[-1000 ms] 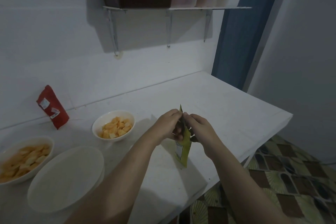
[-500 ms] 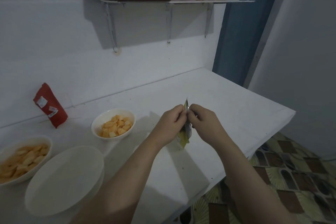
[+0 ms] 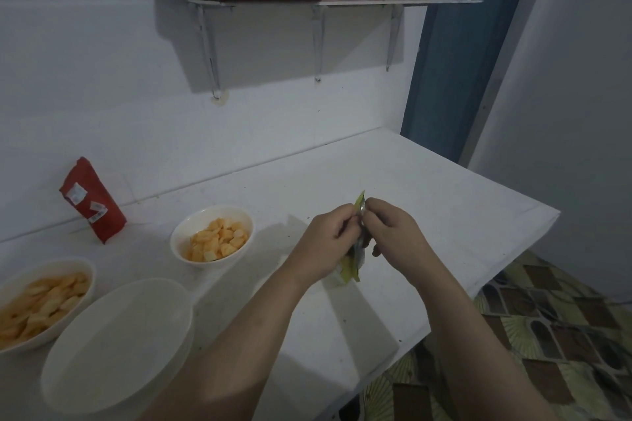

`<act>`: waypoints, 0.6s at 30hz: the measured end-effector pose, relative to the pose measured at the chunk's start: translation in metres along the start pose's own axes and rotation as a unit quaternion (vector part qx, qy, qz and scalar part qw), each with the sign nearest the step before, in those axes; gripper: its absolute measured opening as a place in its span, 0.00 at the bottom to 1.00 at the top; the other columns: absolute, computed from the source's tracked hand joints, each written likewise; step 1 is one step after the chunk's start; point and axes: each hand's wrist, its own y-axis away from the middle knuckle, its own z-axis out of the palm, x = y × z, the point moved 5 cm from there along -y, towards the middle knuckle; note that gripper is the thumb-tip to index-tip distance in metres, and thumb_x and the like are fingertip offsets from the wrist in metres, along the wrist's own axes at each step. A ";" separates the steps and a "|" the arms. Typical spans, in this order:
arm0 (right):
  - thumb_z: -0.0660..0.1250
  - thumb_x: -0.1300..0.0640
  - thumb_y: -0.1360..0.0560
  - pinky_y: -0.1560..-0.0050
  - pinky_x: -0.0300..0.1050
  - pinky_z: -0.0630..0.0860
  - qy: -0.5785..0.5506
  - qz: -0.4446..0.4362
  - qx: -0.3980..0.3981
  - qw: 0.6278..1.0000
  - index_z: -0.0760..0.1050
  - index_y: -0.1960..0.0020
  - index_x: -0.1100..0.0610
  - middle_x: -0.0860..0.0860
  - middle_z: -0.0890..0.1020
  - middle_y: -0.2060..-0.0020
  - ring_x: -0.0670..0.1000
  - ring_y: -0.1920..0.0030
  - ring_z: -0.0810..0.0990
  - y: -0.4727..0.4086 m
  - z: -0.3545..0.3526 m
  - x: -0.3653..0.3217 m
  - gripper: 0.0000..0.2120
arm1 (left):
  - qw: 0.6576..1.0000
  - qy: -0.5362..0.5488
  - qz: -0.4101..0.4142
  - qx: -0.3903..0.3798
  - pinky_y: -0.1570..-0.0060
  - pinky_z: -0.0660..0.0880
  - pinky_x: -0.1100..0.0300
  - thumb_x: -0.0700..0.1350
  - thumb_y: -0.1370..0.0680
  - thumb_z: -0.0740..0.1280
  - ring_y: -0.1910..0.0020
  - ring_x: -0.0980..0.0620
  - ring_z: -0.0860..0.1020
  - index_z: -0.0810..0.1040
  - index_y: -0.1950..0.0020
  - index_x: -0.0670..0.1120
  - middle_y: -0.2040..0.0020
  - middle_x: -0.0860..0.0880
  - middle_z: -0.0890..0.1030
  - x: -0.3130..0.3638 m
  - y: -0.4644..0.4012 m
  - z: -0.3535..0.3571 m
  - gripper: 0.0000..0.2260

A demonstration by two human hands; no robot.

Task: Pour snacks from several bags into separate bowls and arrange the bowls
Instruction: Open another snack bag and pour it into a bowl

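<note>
White counter (image 3: pixel 427 215) runs along the wall, and I work over it. Right above its middle I hold a small green bag (image 3: pixel 352 268). My left hand (image 3: pixel 328 236) and my right hand (image 3: pixel 393 232) both pinch the top of the bag, fingers curled tight on it, one hand on each side. The bag hangs down between them, and its bottom end is near the counter. I cannot tell if it touches.

I think I am tearing the bag open. To do it well, I should hold close to the top edge and pull my hands apart slowly, so the snacks do not fly out. I should keep the bag upright while it opens.

Just to the left sits a small bowl (image 3: pixel 181 232) with orange snacks in it. Nearer to me is a big bowl (image 3: pixel 68 383) with nothing in it that I can see. That one looks like the place for these snacks. At the far left is another bowl (image 3: pixel 89 271) with snacks. A red bag (image 3: pixel 92 200) leans on the wall behind.
</note>
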 end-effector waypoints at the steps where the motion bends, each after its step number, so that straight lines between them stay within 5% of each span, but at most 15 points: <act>1: 0.57 0.62 0.22 0.67 0.46 0.71 -0.010 -0.002 0.001 1.000 0.67 0.56 0.69 0.68 0.73 0.62 0.53 0.64 0.72 0.000 0.000 0.000 0.10 | 1.000 0.007 -0.003 0.006 0.65 0.66 0.57 0.41 0.20 0.59 0.68 0.53 0.66 0.66 0.67 0.54 0.71 0.57 0.68 0.000 -0.001 0.000 0.16; 5: 0.58 0.62 0.22 0.67 0.48 0.71 -0.025 0.001 0.007 1.000 0.66 0.58 0.68 0.64 0.72 0.65 0.53 0.65 0.73 0.004 -0.001 0.008 0.10 | 0.999 0.038 -0.019 0.015 0.64 0.68 0.52 0.47 0.22 0.59 0.67 0.50 0.67 0.67 0.63 0.45 0.68 0.48 0.68 -0.004 -0.002 -0.004 0.11; 11: 0.63 0.56 0.24 0.68 0.40 0.78 0.070 0.037 -0.039 0.996 0.75 0.57 0.63 0.55 0.83 0.62 0.49 0.64 0.81 0.001 -0.005 0.007 0.10 | 1.000 0.004 -0.007 -0.006 0.64 0.66 0.54 0.46 0.20 0.59 0.67 0.51 0.67 0.66 0.63 0.46 0.68 0.49 0.68 -0.004 -0.004 -0.004 0.11; 18: 0.64 0.55 0.27 0.55 0.56 0.83 0.199 0.094 0.010 0.976 0.79 0.57 0.64 0.57 0.85 0.65 0.57 0.63 0.85 -0.001 -0.019 0.007 0.12 | 0.994 -0.080 -0.015 0.072 0.64 0.73 0.45 0.44 0.20 0.60 0.68 0.51 0.69 0.68 0.63 0.48 0.69 0.49 0.71 -0.004 -0.009 -0.024 0.11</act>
